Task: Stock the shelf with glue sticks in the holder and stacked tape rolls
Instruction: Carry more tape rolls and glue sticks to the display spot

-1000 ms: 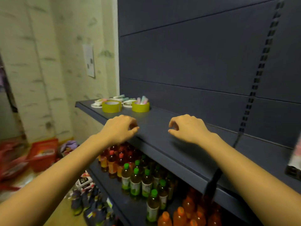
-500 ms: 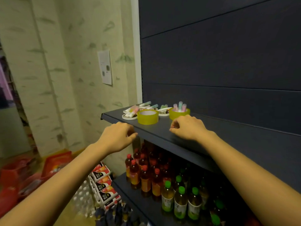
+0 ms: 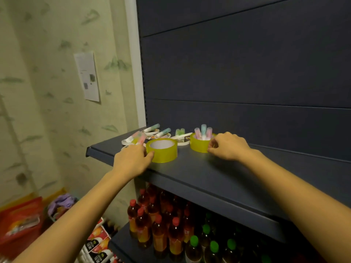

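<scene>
Two yellow tape rolls stand on the dark shelf [image 3: 218, 177]. My left hand [image 3: 131, 161] touches the left side of the nearer roll [image 3: 164, 152] with its fingertips. The farther roll [image 3: 200, 145] holds several pastel glue sticks [image 3: 203, 132] standing upright in its core. My right hand [image 3: 228, 147] has its curled fingertips against that roll's right side. More glue sticks [image 3: 152, 132] and thin white tape rings [image 3: 181, 141] lie loose behind the rolls, toward the shelf's left end.
The shelf's back panel [image 3: 247, 73] is dark blue. Below, a lower shelf carries red-capped bottles [image 3: 157, 230] and green-capped bottles [image 3: 212, 247]. A wall [image 3: 47, 92] with a paper notice [image 3: 87, 76] is on the left. Red bags [image 3: 20, 223] and boxes lie on the floor.
Both hands have moved forward along the shelf from its front edge to the two yellow rolls, and now touch them. The view has shifted closer to the shelf's left end.
</scene>
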The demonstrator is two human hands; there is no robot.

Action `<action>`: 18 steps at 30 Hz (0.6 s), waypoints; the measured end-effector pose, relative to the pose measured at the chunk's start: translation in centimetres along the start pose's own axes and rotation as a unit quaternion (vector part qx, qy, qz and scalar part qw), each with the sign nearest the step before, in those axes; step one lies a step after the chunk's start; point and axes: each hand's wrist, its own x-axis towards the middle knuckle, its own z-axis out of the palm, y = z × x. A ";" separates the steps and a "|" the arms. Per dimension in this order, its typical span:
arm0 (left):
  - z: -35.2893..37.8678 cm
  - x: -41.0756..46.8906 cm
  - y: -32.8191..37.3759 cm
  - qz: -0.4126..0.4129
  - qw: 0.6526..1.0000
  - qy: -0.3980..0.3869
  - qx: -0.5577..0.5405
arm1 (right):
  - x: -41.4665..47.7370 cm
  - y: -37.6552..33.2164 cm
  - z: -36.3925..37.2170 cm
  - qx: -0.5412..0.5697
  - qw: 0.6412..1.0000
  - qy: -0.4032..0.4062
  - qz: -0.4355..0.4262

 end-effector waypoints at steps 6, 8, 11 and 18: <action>1.4 6.6 -0.1 -0.035 0.997 -0.057 0.040 | 6.1 1.7 -0.4 0.059 0.997 0.021 0.045; 2.2 8.4 -0.6 -0.037 0.996 -0.078 0.026 | 8.0 2.0 -0.1 0.074 0.995 0.028 0.065; 3.3 10.5 -1.2 -0.038 0.993 -0.109 0.019 | 10.8 2.3 1.1 0.072 0.993 0.022 0.089; 3.4 13.4 -1.1 0.006 0.987 -0.162 0.021 | 14.6 3.2 3.4 0.111 0.982 -0.003 0.153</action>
